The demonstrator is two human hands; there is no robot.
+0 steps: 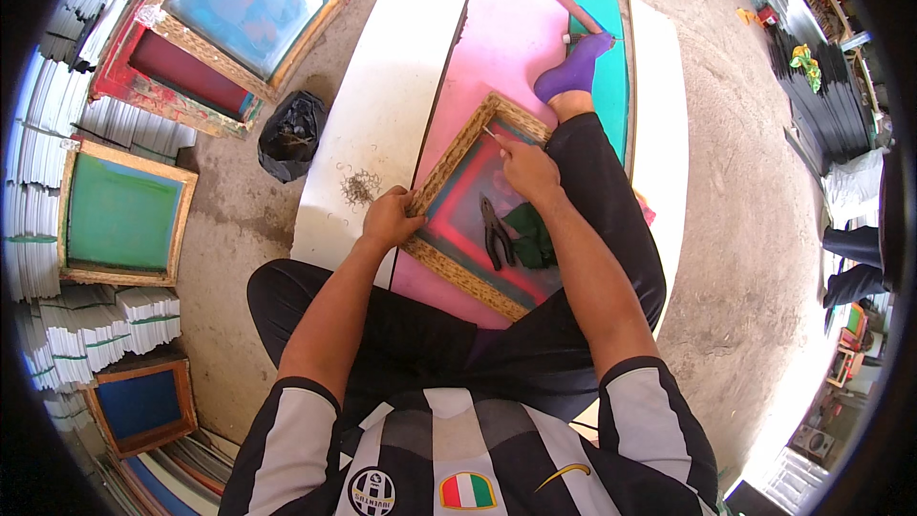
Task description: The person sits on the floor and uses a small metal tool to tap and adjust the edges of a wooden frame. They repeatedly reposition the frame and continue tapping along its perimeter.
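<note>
Green cloth (531, 237), pliers (490, 215) on framed screen (465, 280)

Between my left hand (390, 220) and the pliers (495, 234), the screen (457, 215) offers clear passage. Pliers and green cloth (528, 235) crowd the near side of my right hand (527, 170); my leg (611, 205) blocks its right.

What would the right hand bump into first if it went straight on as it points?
Probably the frame, near its far corner; the thin tool in the right hand reaches about there, though contact is unclear.
</note>
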